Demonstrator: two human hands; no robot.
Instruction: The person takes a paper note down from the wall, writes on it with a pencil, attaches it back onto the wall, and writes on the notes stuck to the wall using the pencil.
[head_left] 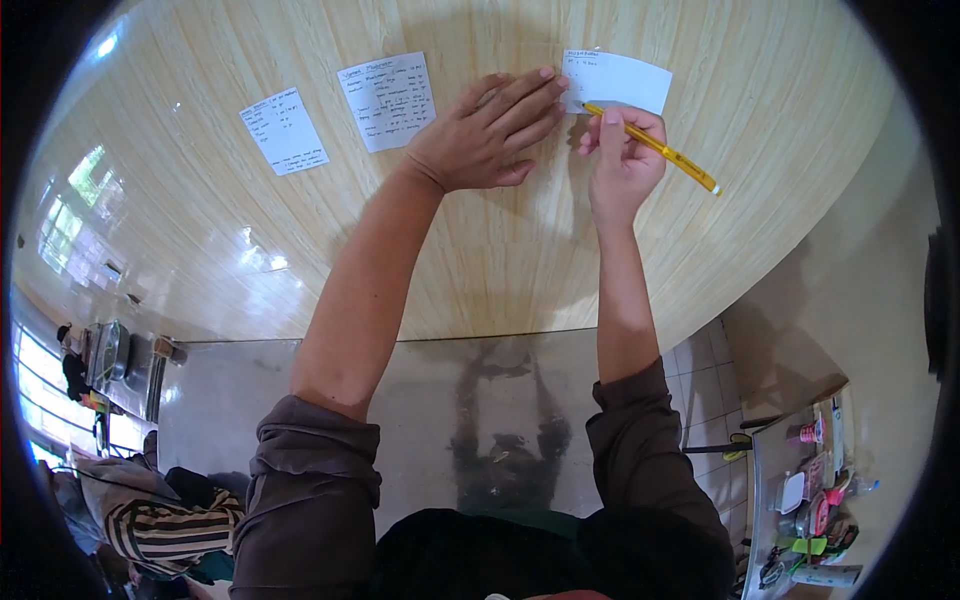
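My right hand point(628, 165) grips a yellow pen point(672, 155), its tip resting on the lower left part of a white paper slip point(625, 85). A few handwritten lines stand at that slip's upper left; the rest of its visible surface is blank. My left hand point(495, 130) lies flat on the table with its fingers stretched out, the fingertips reaching the slip's left edge. Just left of that hand is a second slip point(385, 100), covered in handwriting. Farther left lies a third handwritten slip point(284, 132).
The pale wood-grain table point(480, 270) has a curved right edge. At lower right, a side table point(775, 455) holds several small items, among them a green object point(808, 546). Striped cloth point(175, 530) shows at lower left, and a metal basin point(115, 350) stands farther back there.
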